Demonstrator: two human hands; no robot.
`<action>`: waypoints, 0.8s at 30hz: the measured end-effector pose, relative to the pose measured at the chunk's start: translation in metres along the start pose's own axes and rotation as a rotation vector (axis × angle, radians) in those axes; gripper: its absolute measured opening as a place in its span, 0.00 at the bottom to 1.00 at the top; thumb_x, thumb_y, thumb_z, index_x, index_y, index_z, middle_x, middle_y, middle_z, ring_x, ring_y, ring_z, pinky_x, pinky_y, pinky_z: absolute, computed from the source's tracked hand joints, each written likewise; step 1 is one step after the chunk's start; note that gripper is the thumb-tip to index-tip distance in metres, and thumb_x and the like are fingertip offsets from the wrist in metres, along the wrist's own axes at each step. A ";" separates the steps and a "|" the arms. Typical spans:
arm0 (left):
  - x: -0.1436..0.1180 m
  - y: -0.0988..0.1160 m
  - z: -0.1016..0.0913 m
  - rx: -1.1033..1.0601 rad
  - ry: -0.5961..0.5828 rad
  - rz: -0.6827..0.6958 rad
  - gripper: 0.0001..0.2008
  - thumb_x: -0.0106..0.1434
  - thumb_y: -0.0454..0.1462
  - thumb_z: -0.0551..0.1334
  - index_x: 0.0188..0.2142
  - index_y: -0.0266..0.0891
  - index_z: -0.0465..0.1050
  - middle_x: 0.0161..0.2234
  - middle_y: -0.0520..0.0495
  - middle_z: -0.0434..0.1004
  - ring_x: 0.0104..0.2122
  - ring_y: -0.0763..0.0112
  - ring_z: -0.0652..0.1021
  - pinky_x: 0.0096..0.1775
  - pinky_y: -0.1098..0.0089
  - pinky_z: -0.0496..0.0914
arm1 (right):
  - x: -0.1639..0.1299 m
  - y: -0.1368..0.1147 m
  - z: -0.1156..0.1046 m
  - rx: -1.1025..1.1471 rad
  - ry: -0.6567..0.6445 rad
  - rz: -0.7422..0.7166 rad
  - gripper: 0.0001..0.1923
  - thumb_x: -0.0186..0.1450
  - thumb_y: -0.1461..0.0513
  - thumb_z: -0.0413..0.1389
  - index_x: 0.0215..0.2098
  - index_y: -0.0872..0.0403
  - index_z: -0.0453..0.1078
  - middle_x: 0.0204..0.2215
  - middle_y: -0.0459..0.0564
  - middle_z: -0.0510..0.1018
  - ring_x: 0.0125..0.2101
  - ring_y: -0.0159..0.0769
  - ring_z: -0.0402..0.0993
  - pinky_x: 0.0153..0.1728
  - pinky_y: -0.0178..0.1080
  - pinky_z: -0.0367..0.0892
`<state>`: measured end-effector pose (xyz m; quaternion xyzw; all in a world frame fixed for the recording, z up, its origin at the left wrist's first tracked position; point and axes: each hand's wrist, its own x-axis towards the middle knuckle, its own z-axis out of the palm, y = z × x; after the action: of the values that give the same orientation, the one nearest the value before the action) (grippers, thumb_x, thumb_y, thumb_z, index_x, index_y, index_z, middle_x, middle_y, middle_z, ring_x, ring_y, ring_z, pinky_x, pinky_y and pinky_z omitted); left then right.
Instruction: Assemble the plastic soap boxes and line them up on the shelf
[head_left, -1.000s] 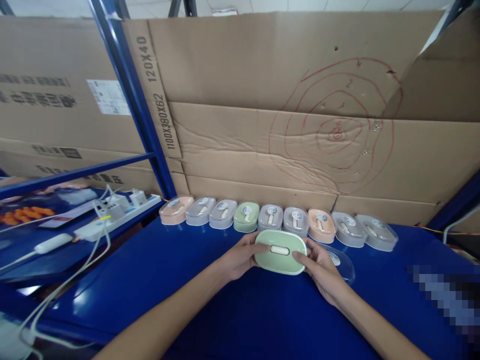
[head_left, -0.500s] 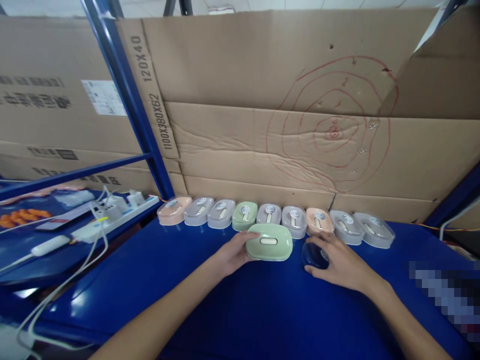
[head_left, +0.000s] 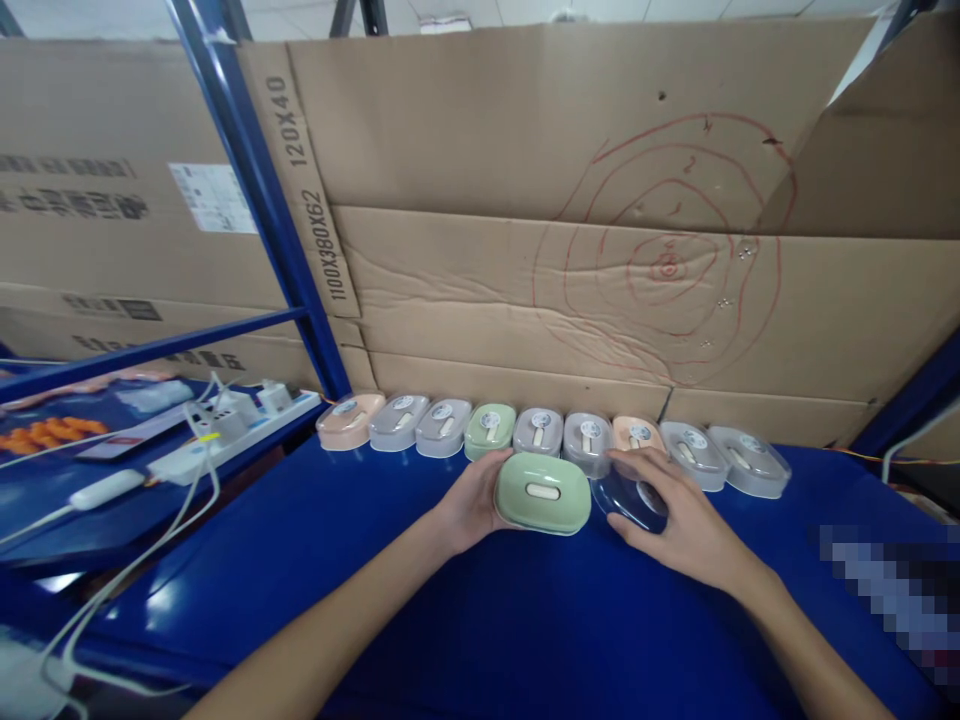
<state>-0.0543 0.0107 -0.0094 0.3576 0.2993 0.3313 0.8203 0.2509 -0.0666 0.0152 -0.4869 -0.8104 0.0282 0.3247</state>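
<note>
- My left hand [head_left: 469, 505] still grips the green box [head_left: 542, 492], now tilted up on the blue table [head_left: 375, 560].
- My right hand [head_left: 679, 515] has closed around the clear lid [head_left: 626, 498], lifting its edge beside the box.

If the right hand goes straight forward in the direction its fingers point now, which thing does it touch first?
Probably the orange box in the row by the cardboard wall. The right hand, holding the clear lid, has its fingertips just before that box; depth is unclear, so the neighbouring grey box is possible.

Clear lid [head_left: 628, 500] now lifted, rt hand [head_left: 686, 520]
</note>
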 end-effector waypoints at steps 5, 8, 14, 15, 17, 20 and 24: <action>0.000 -0.011 0.014 0.008 -0.104 0.000 0.30 0.67 0.56 0.68 0.56 0.34 0.80 0.51 0.32 0.85 0.49 0.43 0.84 0.50 0.48 0.78 | 0.001 -0.029 0.034 -0.007 0.072 -0.192 0.41 0.68 0.49 0.69 0.76 0.42 0.63 0.67 0.59 0.73 0.66 0.61 0.71 0.65 0.66 0.71; -0.001 -0.018 0.020 0.011 -0.116 0.017 0.28 0.69 0.55 0.67 0.55 0.34 0.80 0.49 0.34 0.85 0.46 0.49 0.83 0.46 0.54 0.79 | 0.002 -0.035 0.051 -0.033 0.048 -0.265 0.44 0.68 0.50 0.69 0.78 0.40 0.60 0.68 0.60 0.73 0.65 0.62 0.72 0.63 0.68 0.72; -0.001 -0.027 0.023 0.021 -0.090 0.022 0.27 0.69 0.55 0.70 0.56 0.38 0.81 0.51 0.38 0.84 0.46 0.52 0.83 0.43 0.60 0.77 | 0.005 -0.033 0.055 -0.029 0.051 -0.260 0.45 0.67 0.48 0.70 0.78 0.38 0.61 0.72 0.58 0.71 0.67 0.64 0.71 0.64 0.70 0.70; -0.002 -0.028 0.024 0.025 -0.089 0.022 0.27 0.68 0.55 0.70 0.56 0.38 0.81 0.51 0.38 0.84 0.47 0.52 0.83 0.43 0.60 0.77 | 0.004 -0.032 0.055 -0.018 0.048 -0.256 0.45 0.67 0.48 0.70 0.78 0.39 0.61 0.71 0.58 0.71 0.67 0.63 0.72 0.64 0.69 0.70; -0.005 -0.027 0.027 0.044 -0.074 0.025 0.25 0.67 0.54 0.72 0.54 0.39 0.81 0.49 0.39 0.84 0.46 0.53 0.83 0.43 0.60 0.77 | 0.003 -0.032 0.054 0.006 0.037 -0.245 0.44 0.67 0.49 0.70 0.78 0.40 0.62 0.72 0.59 0.71 0.67 0.62 0.72 0.65 0.67 0.71; -0.010 -0.024 0.035 0.090 -0.039 0.054 0.24 0.65 0.53 0.74 0.52 0.40 0.82 0.47 0.42 0.84 0.46 0.53 0.82 0.41 0.61 0.76 | 0.002 -0.032 0.053 0.035 0.027 -0.230 0.43 0.68 0.49 0.69 0.77 0.40 0.63 0.72 0.58 0.70 0.68 0.61 0.72 0.64 0.66 0.73; -0.017 -0.022 0.042 0.156 -0.034 0.082 0.27 0.62 0.54 0.77 0.52 0.40 0.81 0.46 0.40 0.83 0.44 0.54 0.82 0.40 0.62 0.76 | 0.003 -0.035 0.050 0.030 0.036 -0.250 0.41 0.69 0.49 0.69 0.77 0.42 0.64 0.72 0.58 0.71 0.67 0.59 0.73 0.63 0.65 0.75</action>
<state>-0.0267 -0.0302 0.0020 0.4378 0.2954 0.3342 0.7806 0.1953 -0.0694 -0.0097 -0.3777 -0.8583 -0.0088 0.3474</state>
